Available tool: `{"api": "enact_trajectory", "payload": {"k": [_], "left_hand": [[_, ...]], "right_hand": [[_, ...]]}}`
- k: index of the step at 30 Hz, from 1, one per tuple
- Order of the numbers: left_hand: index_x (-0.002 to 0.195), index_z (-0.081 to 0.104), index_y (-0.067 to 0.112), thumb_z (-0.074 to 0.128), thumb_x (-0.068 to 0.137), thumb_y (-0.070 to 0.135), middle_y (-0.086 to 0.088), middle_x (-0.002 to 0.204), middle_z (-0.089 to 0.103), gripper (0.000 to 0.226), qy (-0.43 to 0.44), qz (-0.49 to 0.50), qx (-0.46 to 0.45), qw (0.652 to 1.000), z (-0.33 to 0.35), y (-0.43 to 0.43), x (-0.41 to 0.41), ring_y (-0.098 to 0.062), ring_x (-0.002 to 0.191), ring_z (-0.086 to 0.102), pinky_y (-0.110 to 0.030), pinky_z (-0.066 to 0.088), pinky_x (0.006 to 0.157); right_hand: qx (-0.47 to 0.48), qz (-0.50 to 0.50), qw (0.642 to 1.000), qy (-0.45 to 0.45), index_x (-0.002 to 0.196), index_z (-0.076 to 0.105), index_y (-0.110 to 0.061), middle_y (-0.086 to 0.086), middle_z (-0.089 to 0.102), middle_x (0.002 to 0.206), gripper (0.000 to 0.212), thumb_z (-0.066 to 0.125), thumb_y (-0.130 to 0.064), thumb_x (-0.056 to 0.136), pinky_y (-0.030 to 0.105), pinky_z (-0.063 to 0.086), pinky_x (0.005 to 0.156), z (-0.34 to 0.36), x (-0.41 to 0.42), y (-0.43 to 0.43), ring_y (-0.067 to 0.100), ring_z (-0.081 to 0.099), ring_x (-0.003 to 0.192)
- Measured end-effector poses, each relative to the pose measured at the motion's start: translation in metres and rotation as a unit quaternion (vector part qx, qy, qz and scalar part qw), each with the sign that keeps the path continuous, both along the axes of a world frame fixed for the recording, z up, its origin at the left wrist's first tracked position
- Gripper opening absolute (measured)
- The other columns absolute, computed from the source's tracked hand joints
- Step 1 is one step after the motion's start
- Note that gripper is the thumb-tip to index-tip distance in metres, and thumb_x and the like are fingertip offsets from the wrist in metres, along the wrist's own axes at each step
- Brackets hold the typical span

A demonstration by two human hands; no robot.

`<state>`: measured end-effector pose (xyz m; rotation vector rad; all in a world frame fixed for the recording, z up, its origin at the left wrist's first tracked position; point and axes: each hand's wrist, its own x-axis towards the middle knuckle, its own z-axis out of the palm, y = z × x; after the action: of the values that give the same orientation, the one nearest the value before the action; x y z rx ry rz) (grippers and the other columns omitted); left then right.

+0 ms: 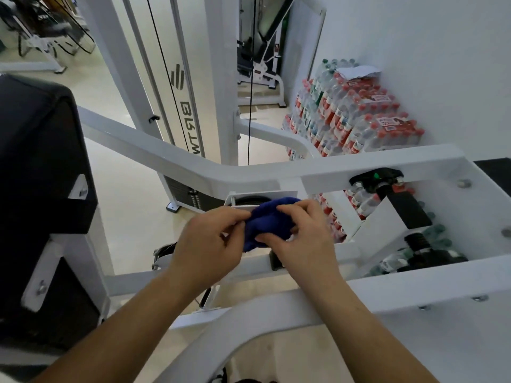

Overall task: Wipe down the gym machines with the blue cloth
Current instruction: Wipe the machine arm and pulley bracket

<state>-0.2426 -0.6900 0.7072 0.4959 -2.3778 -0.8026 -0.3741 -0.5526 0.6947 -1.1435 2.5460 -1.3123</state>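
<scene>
A bunched blue cloth [266,221] is held between both hands above the white frame [193,164] of a gym machine. My left hand [210,244] pinches the cloth's left edge with thumb and fingers. My right hand [301,236] grips its right side, fingers curled over the top and thumb underneath. Part of the cloth is hidden behind my right fingers. The frame's white bars run below and beyond the hands.
A black padded seat back [36,167] stands at the left. The weight stack column [182,87] with a black cable rises behind. Stacked packs of water bottles [356,114] sit against the right wall. A black adjustment knob [378,178] is on the frame at the right.
</scene>
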Motion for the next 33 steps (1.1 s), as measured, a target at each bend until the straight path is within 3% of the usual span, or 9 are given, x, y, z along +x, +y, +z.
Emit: {"api": "enact_trajectory", "payload": {"k": [4, 8, 15, 19, 21, 23, 26, 29, 33], "left_hand": [[0.115, 0.072, 0.011, 0.072, 0.089, 0.006, 0.0, 0.112, 0.065, 0.026, 0.039, 0.049, -0.057, 0.996, -0.016, -0.017, 0.005, -0.014, 0.094, 0.063, -0.03, 0.058, 0.074], [0.126, 0.067, 0.014, 0.075, 0.087, 0.005, 0.004, 0.126, 0.058, 0.041, 0.039, 0.056, -0.009, 0.998, -0.035, -0.023, 0.011, -0.013, 0.108, 0.061, -0.031, 0.06, 0.078], [0.131, 0.063, 0.017, 0.068, 0.088, 0.0, 0.011, 0.129, 0.052, 0.046, 0.069, 0.047, 0.091, 0.992, -0.046, -0.017, 0.015, -0.01, 0.108, 0.061, -0.017, 0.053, 0.07], [0.133, 0.061, 0.012, 0.072, 0.088, -0.001, 0.009, 0.131, 0.051, 0.049, 0.073, 0.029, 0.095, 0.992, -0.052, -0.017, 0.016, -0.012, 0.111, 0.059, -0.02, 0.057, 0.074], [0.134, 0.06, 0.009, 0.068, 0.091, -0.002, 0.005, 0.132, 0.052, 0.046, 0.086, 0.024, 0.089, 0.992, -0.053, -0.015, 0.015, -0.017, 0.111, 0.06, -0.019, 0.055, 0.076], [0.131, 0.062, 0.008, 0.059, 0.097, 0.004, 0.001, 0.126, 0.053, 0.035, 0.102, 0.026, 0.076, 0.992, -0.052, -0.01, 0.017, -0.018, 0.106, 0.061, -0.017, 0.054, 0.074], [0.116, 0.067, 0.014, 0.053, 0.101, 0.016, 0.005, 0.105, 0.059, 0.02, 0.1, 0.035, 0.083, 0.991, -0.052, -0.001, 0.022, -0.014, 0.09, 0.061, -0.013, 0.048, 0.071], [0.089, 0.069, 0.028, 0.06, 0.101, 0.031, 0.014, 0.074, 0.065, 0.015, 0.03, 0.043, 0.173, 0.984, -0.051, 0.01, 0.023, -0.012, 0.071, 0.064, -0.013, 0.046, 0.063], [0.09, 0.074, 0.026, 0.07, 0.094, 0.035, 0.012, 0.077, 0.073, 0.011, 0.016, 0.044, 0.27, 0.962, -0.052, 0.029, 0.006, -0.006, 0.076, 0.07, -0.022, 0.055, 0.069]], "right_hand": [[0.071, -0.025, 0.992, 0.106, 0.104, 0.063, -0.021, -0.011, 0.042, 0.102, 0.034, 0.08, -0.016, 0.075, 0.02, 0.035, 0.074, 0.002, -0.009, -0.008, 0.014, 0.047, 0.094], [0.062, -0.032, 0.987, 0.146, 0.097, 0.067, -0.018, -0.011, 0.046, 0.092, 0.019, 0.076, -0.012, 0.081, 0.013, 0.03, 0.068, 0.003, -0.018, -0.003, 0.012, 0.042, 0.084], [0.139, 0.038, 0.941, 0.305, 0.071, 0.072, -0.014, 0.002, 0.067, 0.074, 0.011, 0.062, -0.013, 0.075, 0.034, 0.047, 0.068, -0.013, -0.004, -0.017, 0.028, 0.059, 0.077], [0.088, -0.074, 0.959, 0.26, 0.093, 0.075, -0.012, 0.006, 0.071, 0.087, 0.013, 0.072, -0.01, 0.081, 0.03, 0.046, 0.066, 0.01, -0.008, -0.006, 0.029, 0.063, 0.078], [0.091, -0.085, 0.956, 0.267, 0.107, 0.072, -0.016, 0.006, 0.069, 0.095, 0.02, 0.063, -0.018, 0.088, 0.029, 0.041, 0.061, 0.014, -0.002, -0.005, 0.029, 0.062, 0.078], [0.114, -0.065, 0.947, 0.291, 0.106, 0.072, -0.02, 0.005, 0.065, 0.095, 0.02, 0.06, -0.019, 0.09, 0.027, 0.035, 0.058, 0.006, 0.005, -0.007, 0.028, 0.061, 0.075], [0.123, -0.061, 0.952, 0.274, 0.101, 0.076, -0.02, 0.005, 0.065, 0.097, 0.025, 0.078, -0.007, 0.08, 0.029, 0.043, 0.057, -0.002, 0.006, -0.009, 0.029, 0.063, 0.083], [0.099, -0.054, 0.962, 0.248, 0.103, 0.077, -0.017, 0.007, 0.067, 0.107, 0.026, 0.081, -0.008, 0.079, 0.033, 0.051, 0.069, -0.002, 0.007, -0.004, 0.031, 0.062, 0.097], [0.099, 0.009, 0.976, 0.194, 0.119, 0.073, -0.016, 0.006, 0.061, 0.121, 0.038, 0.075, -0.022, 0.082, 0.034, 0.047, 0.093, 0.001, 0.013, 0.004, 0.026, 0.054, 0.111]]}}
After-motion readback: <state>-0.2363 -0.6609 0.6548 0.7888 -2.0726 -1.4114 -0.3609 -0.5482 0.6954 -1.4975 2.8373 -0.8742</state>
